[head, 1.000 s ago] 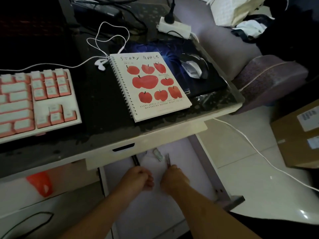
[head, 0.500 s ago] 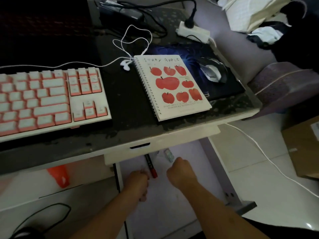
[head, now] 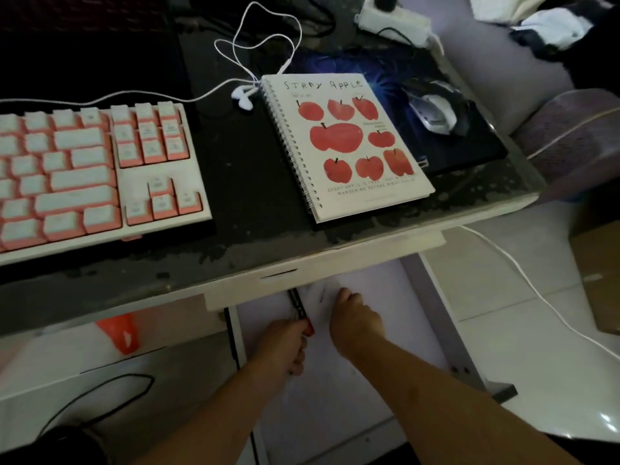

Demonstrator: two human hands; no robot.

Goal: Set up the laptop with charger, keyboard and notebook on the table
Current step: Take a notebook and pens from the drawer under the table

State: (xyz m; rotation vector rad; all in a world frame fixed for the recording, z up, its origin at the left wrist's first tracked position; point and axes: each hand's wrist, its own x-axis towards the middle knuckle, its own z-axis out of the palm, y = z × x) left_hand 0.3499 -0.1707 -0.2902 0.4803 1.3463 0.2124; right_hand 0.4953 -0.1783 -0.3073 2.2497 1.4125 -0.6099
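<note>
Down below the table's front edge, both hands reach into a pulled-out white drawer. The left hand has its fingers curled round a black-and-red pen, whose black end points toward the table's front edge while the red part sits at the fingers. The right hand lies just beside it in the drawer, knuckles up and fingers bent downward near a small thin object; whether it grips anything I cannot tell. Up on the dark table, the pink-and-white keyboard fills the left side, running off the left edge of view. The spiral notebook with red apples on its cover lies flat to the right of the middle, its lower corner close to the front edge, overlapping a dark mouse pad at the right edge. A silver-and-black mouse rests on that pad. White earphones sit just beside the notebook's top-left corner, their cable looping toward the back edge. A white power strip with a black plug in it sits at the back right corner.
</note>
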